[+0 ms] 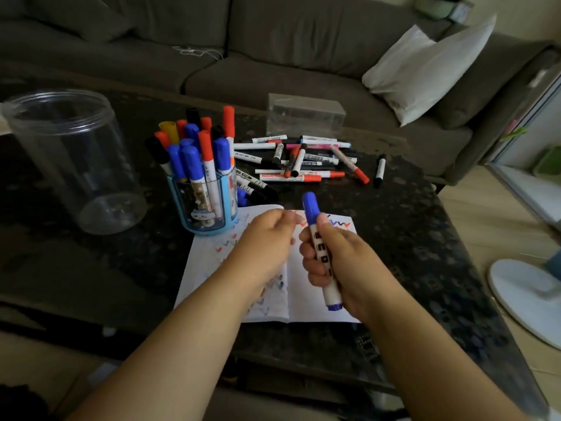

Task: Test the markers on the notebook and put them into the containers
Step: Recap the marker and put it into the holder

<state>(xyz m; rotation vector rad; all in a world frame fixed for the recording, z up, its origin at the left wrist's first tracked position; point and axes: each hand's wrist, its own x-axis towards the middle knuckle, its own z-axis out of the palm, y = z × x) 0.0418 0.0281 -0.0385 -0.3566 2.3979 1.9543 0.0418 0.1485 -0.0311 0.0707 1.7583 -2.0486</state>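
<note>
Marker (320, 253), blue-capped, stands nearly upright above the notebook (315, 305), right hand (340, 262) fingers curled tight round its barrel, left hand (267, 238) fingers loosely bunched, holding nothing; we judge it light, rigid, smooth plastic, best gripped mid-barrel.

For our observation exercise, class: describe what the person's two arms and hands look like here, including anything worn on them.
Both forearms reach in from the bottom edge, bare as far up as the picture shows, with no sleeve in view. The left hand and the right hand wear no glove, and no ring, watch or bracelet shows on the sides facing the camera. No markings or cables are visible on either arm.
</note>
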